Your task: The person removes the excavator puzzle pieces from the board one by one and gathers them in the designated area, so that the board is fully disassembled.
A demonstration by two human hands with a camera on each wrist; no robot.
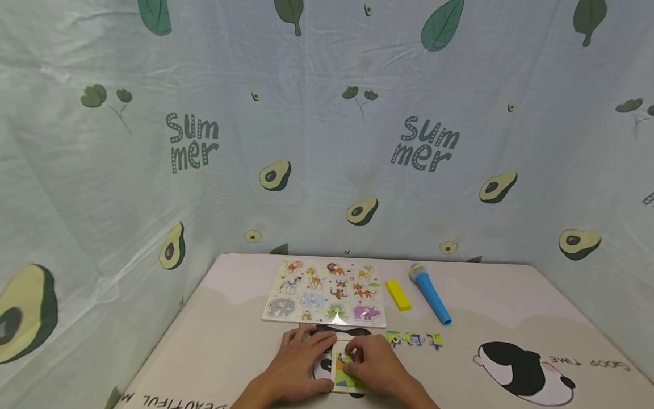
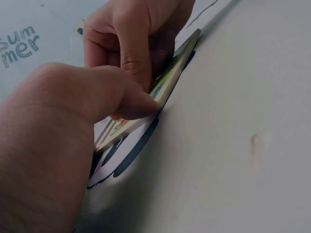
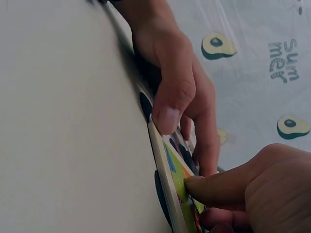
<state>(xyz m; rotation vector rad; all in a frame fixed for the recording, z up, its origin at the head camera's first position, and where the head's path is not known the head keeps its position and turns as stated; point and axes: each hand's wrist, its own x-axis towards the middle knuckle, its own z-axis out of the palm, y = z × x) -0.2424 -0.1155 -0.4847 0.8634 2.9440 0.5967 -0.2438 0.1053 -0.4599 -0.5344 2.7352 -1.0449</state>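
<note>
A small jigsaw tray [image 1: 347,390] with a pale rim and a green, blue and orange picture inside lies flat on the table. My left hand [image 1: 296,363] holds it at its left side, the thumb on the near rim and the fingers reaching toward the far edge. Over the tray, my right hand [image 1: 378,363] has curled fingers and pinches a jigsaw piece against the picture [image 3: 179,177]; the fingers mostly hide that piece. To the tray's right lie three loose jigsaw pieces [image 1: 413,339] in a row.
Beyond the tray lies an animal puzzle board [image 1: 324,292]. A yellow block [image 1: 398,295] and a blue toy microphone [image 1: 431,295] stand to its right. The table [image 1: 460,386] bears a printed cartoon dog. Avocado-print cloth [image 1: 317,130] hangs around the sides.
</note>
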